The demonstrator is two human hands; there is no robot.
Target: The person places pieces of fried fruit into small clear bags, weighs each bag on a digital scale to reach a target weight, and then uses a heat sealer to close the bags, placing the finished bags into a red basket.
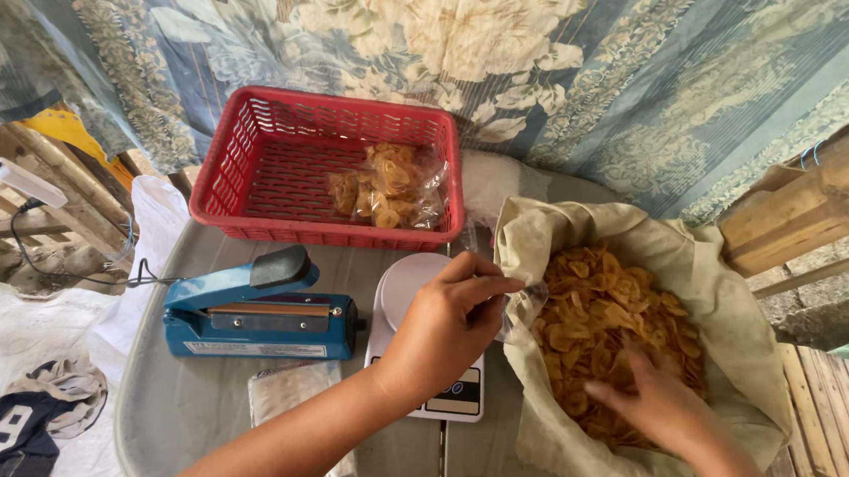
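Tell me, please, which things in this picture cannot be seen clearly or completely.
- White scale, head view: the left hand covers most of its platform and part of its display.
- Clear bag: transparent, half behind that hand; contents unclear.
- Right hand: fingertips buried in the chips.
- Stack of clear bags: the forearm crosses it.
- Cloth sack: bottom edge cuts it.

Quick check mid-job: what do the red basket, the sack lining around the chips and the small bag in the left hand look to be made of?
Red basket: most likely moulded plastic, with a glossy lattice of slots. Sack lining: seems a soft beige cloth or paper-like sheet, matte and creased in folds. Small bag, pinched by the left hand: thin clear plastic film, see-through with shiny glints.
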